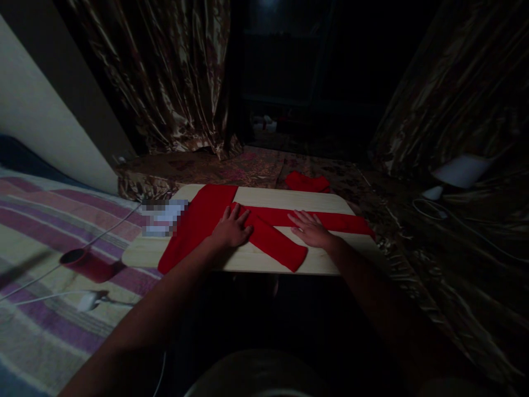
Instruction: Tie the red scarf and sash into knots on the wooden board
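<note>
A red long-sleeved garment (198, 220) lies across a small pale wooden table (326, 199). One sleeve (281, 245) slants toward the near edge, and the other red strip (343, 221), apparently the second sleeve, runs right and hangs over the table's end. My left hand (232, 227) rests palm down with fingers spread, where the slanting sleeve joins the body of the cloth. Fingers stretched out, my right hand (312, 227) lies flat at the lower edge of the right-hand strip, partly over bare wood. Neither hand grips anything.
Another bundle of red cloth (308, 181) lies beyond the table's far edge. Blurred-out papers (165, 216) sit at the table's left. On the striped bedding (41, 231) are a red cylinder (93, 266), a white plug (88, 300) and cables. A white lamp (463, 170) stands right.
</note>
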`<state>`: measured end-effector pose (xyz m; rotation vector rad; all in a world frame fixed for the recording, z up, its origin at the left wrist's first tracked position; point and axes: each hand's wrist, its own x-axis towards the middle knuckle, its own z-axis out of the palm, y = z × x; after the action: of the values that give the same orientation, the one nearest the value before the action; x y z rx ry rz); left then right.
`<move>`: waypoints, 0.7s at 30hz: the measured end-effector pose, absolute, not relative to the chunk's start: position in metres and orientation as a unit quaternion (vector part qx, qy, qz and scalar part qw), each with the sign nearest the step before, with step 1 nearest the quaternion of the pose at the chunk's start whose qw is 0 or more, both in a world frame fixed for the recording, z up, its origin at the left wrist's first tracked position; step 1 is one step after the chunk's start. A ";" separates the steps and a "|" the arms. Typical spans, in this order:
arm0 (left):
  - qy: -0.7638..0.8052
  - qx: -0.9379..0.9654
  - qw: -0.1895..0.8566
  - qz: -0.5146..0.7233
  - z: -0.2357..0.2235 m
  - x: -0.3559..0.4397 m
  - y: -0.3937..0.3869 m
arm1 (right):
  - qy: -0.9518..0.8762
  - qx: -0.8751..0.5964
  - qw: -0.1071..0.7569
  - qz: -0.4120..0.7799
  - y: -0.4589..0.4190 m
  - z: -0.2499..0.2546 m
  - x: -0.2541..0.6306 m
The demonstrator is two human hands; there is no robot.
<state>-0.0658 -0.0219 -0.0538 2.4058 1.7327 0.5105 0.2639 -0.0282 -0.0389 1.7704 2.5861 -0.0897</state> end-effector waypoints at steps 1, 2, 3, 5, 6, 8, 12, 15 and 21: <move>0.565 0.805 0.071 0.166 -0.053 -0.065 -0.012 | 0.818 0.574 0.003 -0.032 -0.023 -0.038 0.264; 0.560 0.809 0.076 0.163 -0.052 -0.063 -0.002 | 0.812 0.583 0.002 -0.035 -0.018 -0.038 0.264; 0.559 0.809 0.083 0.163 -0.052 -0.062 0.006 | 0.805 0.592 0.000 -0.037 -0.013 -0.036 0.264; 0.569 0.795 0.100 0.185 -0.051 -0.061 0.019 | 0.793 0.608 -0.004 -0.040 -0.004 -0.033 0.263; 0.576 0.783 0.110 0.210 -0.052 -0.061 0.023 | 0.787 0.615 -0.005 -0.044 -0.001 -0.031 0.262; 0.582 0.749 0.125 0.290 -0.054 -0.063 0.027 | 0.780 0.624 -0.013 -0.052 0.002 -0.027 0.258; 0.587 0.679 0.096 0.431 -0.057 -0.071 0.027 | 0.781 0.616 -0.102 -0.028 -0.009 -0.020 0.239; 0.608 0.659 0.091 0.433 -0.058 -0.075 0.026 | 0.769 0.627 -0.116 -0.042 -0.025 -0.015 0.219; 0.585 0.707 0.109 0.382 -0.059 -0.071 0.026 | 0.769 0.622 -0.023 -0.144 -0.046 0.002 0.195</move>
<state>-0.0714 0.0256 -0.0590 2.0791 1.7206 1.1236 0.1947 -0.0464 0.0015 1.9831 2.4531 -0.4591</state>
